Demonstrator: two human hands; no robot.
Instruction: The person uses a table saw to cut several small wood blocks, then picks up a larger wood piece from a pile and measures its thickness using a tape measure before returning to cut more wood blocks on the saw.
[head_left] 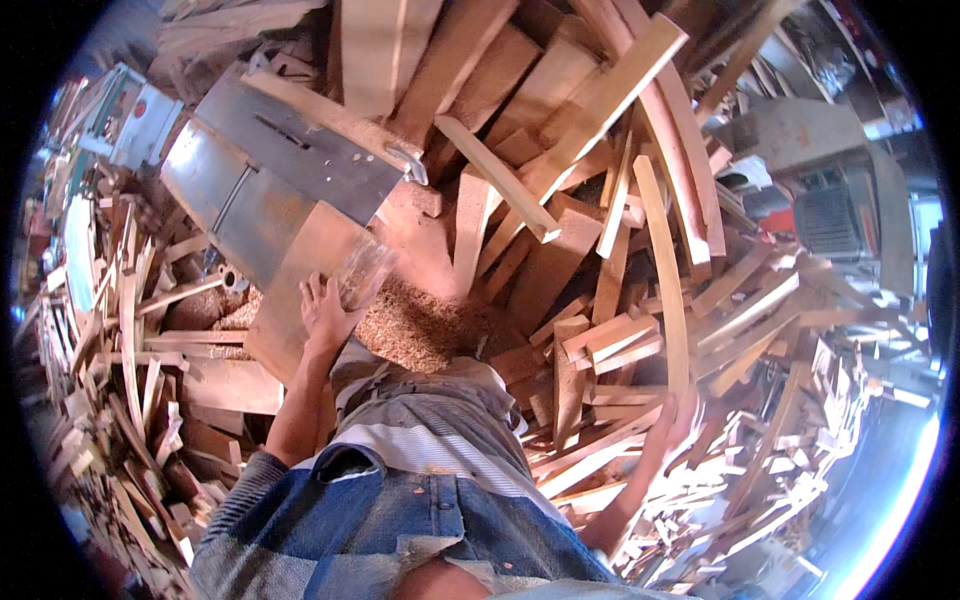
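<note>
Your left hand (322, 312) holds a clear, see-through plastic piece (364, 270) against a reddish-brown board (305, 290). Above that board, the saw table (285, 160) is dull grey steel with a dark slot. Right of the board, sawdust (415, 330) is pale tan, speckled. Wood offcuts (600, 300) further right are light yellow to orange-brown. Below the board, your shirt (430, 420) is grey-and-white striped, and your trousers (400, 520) are blue denim, faded. Your right hand (678, 420) is blurred.

Saw table (290, 150) far left; sawdust heap (415, 330) before it; offcut pile (620, 230) right, behind heap.
</note>
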